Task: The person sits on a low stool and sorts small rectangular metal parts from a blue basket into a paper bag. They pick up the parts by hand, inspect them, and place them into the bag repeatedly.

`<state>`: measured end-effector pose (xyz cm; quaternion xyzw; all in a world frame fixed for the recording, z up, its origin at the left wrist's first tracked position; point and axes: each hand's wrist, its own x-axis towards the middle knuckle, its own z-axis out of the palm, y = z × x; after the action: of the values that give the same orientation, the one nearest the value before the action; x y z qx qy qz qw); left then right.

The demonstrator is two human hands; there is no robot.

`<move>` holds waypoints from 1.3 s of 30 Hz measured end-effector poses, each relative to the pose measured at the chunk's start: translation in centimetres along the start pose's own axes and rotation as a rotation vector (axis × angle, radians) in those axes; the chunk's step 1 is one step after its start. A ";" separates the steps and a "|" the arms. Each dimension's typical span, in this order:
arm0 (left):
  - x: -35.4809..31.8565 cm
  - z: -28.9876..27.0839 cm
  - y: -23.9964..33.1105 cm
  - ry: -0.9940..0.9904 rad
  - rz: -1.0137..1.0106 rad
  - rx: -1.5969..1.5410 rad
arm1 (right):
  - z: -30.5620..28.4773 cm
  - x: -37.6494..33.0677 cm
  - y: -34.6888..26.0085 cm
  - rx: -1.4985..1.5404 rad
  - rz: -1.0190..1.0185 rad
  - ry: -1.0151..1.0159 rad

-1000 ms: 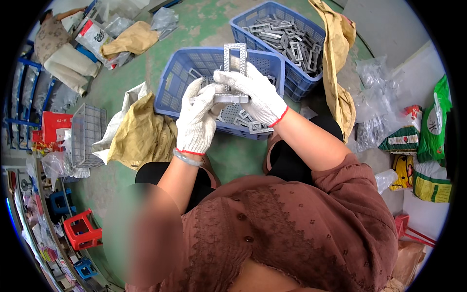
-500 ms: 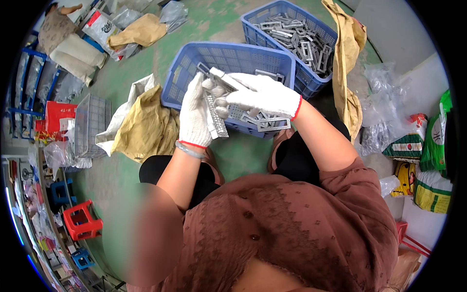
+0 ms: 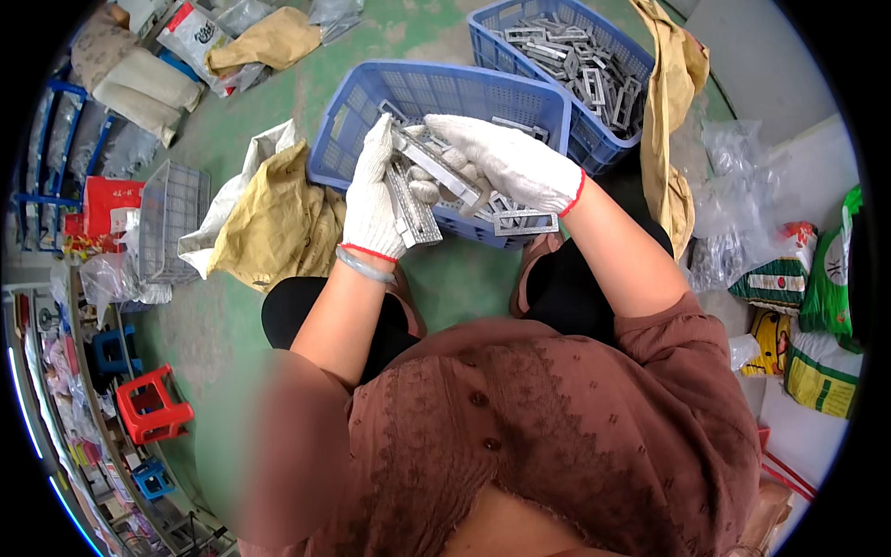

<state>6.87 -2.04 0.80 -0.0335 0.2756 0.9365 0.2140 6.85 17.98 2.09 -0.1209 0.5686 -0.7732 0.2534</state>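
Observation:
My left hand (image 3: 371,195), in a white glove, grips a stack of grey metal frames (image 3: 411,209) held upright over the near edge of a blue plastic basket (image 3: 436,93). My right hand (image 3: 506,162), also gloved, is closed on another grey metal frame (image 3: 436,162) that lies slanted across the top of the stack. More frames lie loose in the basket under my hands, and one frame (image 3: 524,223) rests on its near rim.
A second blue basket (image 3: 594,139) full of grey frames stands behind to the right. Yellow-brown sacks (image 3: 278,218) lie left of the near basket, a wire basket (image 3: 172,218) further left. Plastic bags (image 3: 742,213) and red and blue stools (image 3: 153,408) surround me.
The frame in my right hand has swung down from upright to lie slanted on the stack. My left hand has turned the stack and lowered it slightly.

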 end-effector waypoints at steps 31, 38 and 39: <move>-0.3 0.0 -0.8 0.083 0.068 -0.053 | 0.9 -0.1 0.4 -0.086 -0.269 -0.081; -0.5 1.3 -0.8 0.012 0.126 -0.099 | 1.4 -0.5 0.7 0.001 -0.324 -0.142; -0.7 1.2 -0.6 -0.028 0.105 -0.156 | 1.6 -0.7 0.6 0.009 -0.335 -0.142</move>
<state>7.81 -1.20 1.63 -0.0224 0.2002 0.9655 0.1650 8.40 16.87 2.09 -0.2669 0.5176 -0.7967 0.1613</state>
